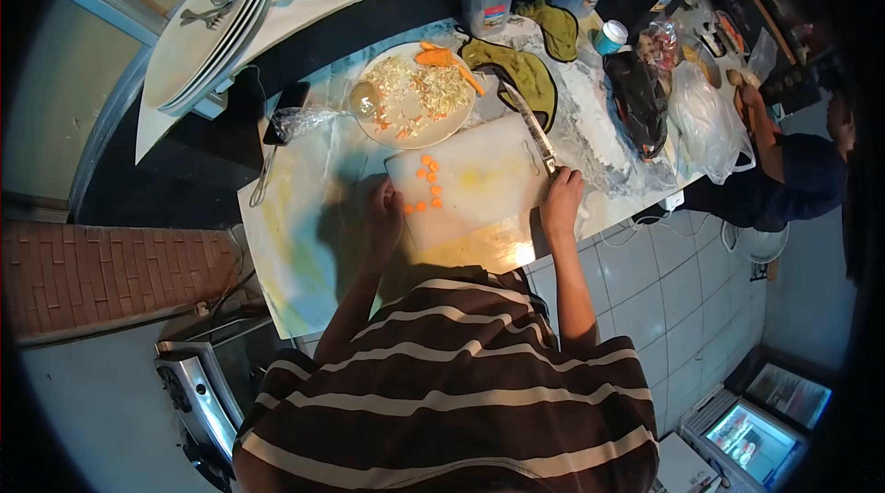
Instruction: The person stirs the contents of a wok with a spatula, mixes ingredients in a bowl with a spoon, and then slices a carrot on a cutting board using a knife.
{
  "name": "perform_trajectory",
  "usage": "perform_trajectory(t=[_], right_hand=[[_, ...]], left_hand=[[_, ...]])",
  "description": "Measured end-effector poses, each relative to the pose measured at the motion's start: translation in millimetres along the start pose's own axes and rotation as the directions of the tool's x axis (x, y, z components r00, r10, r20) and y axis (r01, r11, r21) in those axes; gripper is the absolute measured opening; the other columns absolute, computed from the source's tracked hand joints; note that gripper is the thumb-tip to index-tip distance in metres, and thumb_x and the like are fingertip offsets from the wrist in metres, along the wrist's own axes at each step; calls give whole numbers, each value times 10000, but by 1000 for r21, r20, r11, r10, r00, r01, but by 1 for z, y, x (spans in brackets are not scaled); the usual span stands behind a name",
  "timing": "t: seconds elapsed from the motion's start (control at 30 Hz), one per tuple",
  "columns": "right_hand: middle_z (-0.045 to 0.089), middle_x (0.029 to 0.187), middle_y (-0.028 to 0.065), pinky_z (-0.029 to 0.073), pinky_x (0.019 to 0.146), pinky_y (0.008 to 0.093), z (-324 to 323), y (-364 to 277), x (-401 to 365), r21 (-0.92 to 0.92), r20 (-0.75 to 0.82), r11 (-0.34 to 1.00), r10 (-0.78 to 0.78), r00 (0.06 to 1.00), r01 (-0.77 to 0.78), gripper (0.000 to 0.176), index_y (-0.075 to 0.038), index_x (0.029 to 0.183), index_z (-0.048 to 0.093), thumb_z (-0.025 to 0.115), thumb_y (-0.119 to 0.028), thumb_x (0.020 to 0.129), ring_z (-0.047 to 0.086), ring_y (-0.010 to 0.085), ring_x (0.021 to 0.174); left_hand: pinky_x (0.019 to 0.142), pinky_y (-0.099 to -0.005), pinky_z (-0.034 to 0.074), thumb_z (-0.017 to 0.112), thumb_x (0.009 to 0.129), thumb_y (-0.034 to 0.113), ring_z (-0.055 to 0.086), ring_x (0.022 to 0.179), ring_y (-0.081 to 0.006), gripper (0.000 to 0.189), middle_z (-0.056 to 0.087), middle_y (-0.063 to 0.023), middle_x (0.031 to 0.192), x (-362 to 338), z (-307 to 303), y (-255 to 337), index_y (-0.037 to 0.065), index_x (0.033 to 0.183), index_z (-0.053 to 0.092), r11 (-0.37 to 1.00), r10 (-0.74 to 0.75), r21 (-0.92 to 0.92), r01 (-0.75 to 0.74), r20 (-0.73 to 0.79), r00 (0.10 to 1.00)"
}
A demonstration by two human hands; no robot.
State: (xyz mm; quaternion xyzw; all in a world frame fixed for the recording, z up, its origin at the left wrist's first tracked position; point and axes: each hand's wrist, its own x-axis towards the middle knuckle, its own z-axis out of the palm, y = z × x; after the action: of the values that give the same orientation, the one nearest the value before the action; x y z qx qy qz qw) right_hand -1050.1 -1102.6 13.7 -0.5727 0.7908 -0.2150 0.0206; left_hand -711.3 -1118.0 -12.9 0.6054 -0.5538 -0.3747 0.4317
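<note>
**A:** What lies farthest left?
**B:** A stack of plates with cutlery on top. Below it, a phone lies on the counter.
**A:** And the left hand?
**B:** It rests on the left edge of the cutting board, fingers loosely bent, gripping nothing.
**A:** What is on the board?
**B:** Carrot slices, scattered near that hand. Just behind the board stands a plate of chopped vegetables.
**A:** The right hand?
**B:** Closed around the handle of a knife at the board's right edge. The blade points away, towards a green cloth.
**A:** Farther right?
**B:** Plastic bags, then another person's arm.
</note>
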Motion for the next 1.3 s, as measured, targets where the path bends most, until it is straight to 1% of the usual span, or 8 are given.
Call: perform_trajectory(t=[0.2,0.43,0.67,0.77,0.87,0.93,0.97,1.3], right_hand=[[497,1091,258,478,850,491,-11,10,4,-46,56,998,37,998,-35,359,30,1081,482,555,95,736,545,437,988],[583,985,287,487,800,489,-9,47,-17,330,131,940,44,990,-85,245,29,1160,550,510,-12,922,586,476,879],[541,752,-7,398,552,234,-42,15,-51,650,590,489,158,792,-582,200,-42,1098,561,447,-201,1056,498,49,651],[498,682,-6,400,523,254,-29,16,-55,724,548,470,53,835,-505,223,-45,1072,554,447,-240,1064,488,91,563],[557,755,94,473,597,362,-16,13,-55,557,287,811,16,958,-181,170,-5,1074,542,450,-144,1040,591,228,646],[577,926,217,488,755,481,-30,-7,-51,249,51,969,-10,999,-3,158,28,1094,522,479,11,943,614,409,862],[538,1083,271,449,863,534,-40,-14,-46,249,172,961,77,982,-119,297,29,1114,508,506,93,824,535,499,1025],[527,1107,235,447,913,467,-32,-28,30,-52,-30,965,-257,966,256,340,8,1186,514,579,13,852,530,430,1058]], left_hand=[[755,-309,510,606,932,90,566,822,-158,381,541,-118,1118,-5,1,8,7,1299,548,985,143,112,-133,-92,985],[809,-365,500,688,862,85,566,921,-254,448,514,-139,1145,-22,-4,23,43,1282,538,945,271,193,-265,-1,963],[928,-417,444,742,778,58,523,1064,-341,467,513,-153,1131,-38,-17,25,44,1209,561,867,363,291,-405,187,913],[924,-422,446,726,779,36,525,1059,-347,420,534,-143,1112,-37,-15,32,47,1174,583,841,387,329,-429,189,903],[921,-429,443,711,790,28,527,1055,-341,382,552,-132,1092,-29,-10,30,53,1156,602,837,360,362,-411,202,911],[919,-428,442,707,798,31,528,1050,-338,372,557,-130,1085,-24,-5,29,53,1155,606,835,387,344,-430,188,903],[918,-428,441,702,805,34,528,1045,-336,362,561,-128,1078,-22,-1,29,53,1155,611,835,410,326,-444,171,896],[891,-438,437,768,800,214,522,1022,-327,476,555,-120,1124,-20,19,37,71,1217,587,808,418,417,-416,93,904]])
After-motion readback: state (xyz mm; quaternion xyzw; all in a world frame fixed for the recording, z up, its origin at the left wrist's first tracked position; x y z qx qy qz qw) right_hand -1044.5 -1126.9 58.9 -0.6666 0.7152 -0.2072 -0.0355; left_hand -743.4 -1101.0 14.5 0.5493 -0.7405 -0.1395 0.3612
